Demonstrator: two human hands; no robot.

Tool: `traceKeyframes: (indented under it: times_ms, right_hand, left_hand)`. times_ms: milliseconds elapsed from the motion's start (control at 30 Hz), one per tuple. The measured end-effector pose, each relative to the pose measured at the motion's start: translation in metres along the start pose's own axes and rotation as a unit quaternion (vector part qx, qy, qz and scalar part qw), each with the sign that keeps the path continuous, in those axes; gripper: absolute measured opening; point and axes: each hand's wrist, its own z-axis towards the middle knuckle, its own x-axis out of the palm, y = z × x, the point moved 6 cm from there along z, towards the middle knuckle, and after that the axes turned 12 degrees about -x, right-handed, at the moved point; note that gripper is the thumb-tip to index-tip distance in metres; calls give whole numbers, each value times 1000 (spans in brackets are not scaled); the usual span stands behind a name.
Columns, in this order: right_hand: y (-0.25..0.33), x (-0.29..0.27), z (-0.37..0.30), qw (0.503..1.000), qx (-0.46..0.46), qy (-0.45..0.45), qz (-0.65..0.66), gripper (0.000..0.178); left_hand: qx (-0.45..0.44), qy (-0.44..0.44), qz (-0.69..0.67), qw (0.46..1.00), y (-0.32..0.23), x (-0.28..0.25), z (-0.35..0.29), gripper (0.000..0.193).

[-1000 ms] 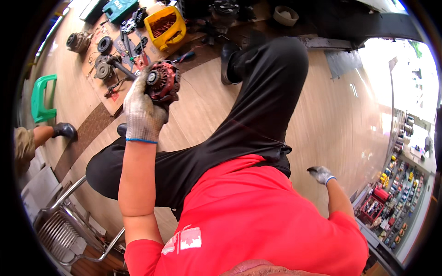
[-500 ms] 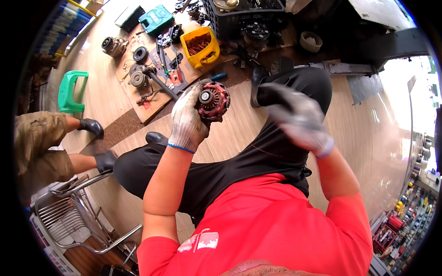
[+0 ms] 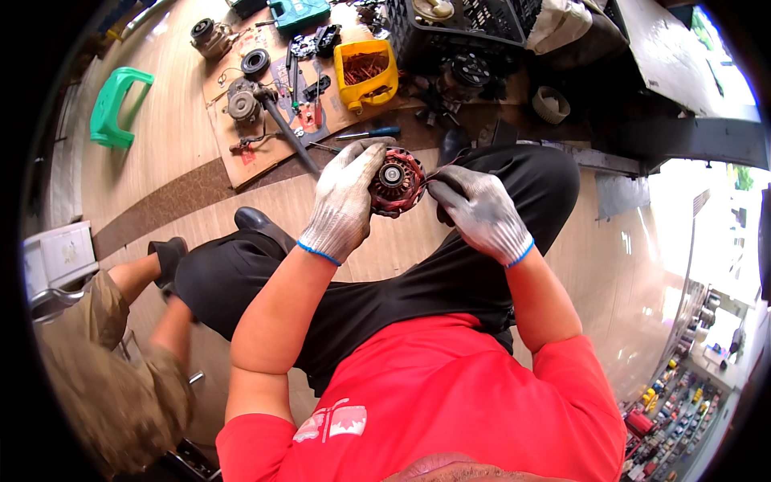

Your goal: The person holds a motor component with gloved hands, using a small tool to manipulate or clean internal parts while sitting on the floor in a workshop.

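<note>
In my left hand [image 3: 344,193], gloved in white knit, is a round motor rotor [image 3: 396,178] with red-coated windings and a bearing at its centre. The fingers wrap its left side, and the bearing end faces up toward me. At the rotor's right edge, my right hand [image 3: 479,207], in a greyed glove, has thumb and fingers pinched together on a thin dark wire [image 3: 431,172]. The wire's far end is too small to make out. Both hands are above the floor, between my spread knees.
Beyond my hands, a cardboard sheet [image 3: 245,170] holds a hammer [image 3: 285,132], motor parts and tools. A cut yellow jug [image 3: 369,95] contains copper scraps. Nearby are a screwdriver [image 3: 377,132] and a black crate [image 3: 458,40]. A green stool [image 3: 112,104] stands left; another person's legs [image 3: 140,277] are at lower left.
My right hand has come in from the right, blurred before, to the rotor's edge. The rotor in my left hand has shifted slightly right. The other person has moved nearer on the left.
</note>
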Motion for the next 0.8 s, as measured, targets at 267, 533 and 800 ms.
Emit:
traceKeyframes:
  times_ms: [267,533,800]
  right_hand:
    - [40,16,-25,983,-119,41,-133,22]
    - [3,52,-33,951,-73,84,-289,21]
    - [-27,54,-38,955,-59,44,-286,23]
  left_hand:
    - [22,-50,2,999,5,-10,10,31]
    - [94,-59,-6,994,1,-19,19,32]
    - [40,-33,-113,992,-7,-18,10,30]
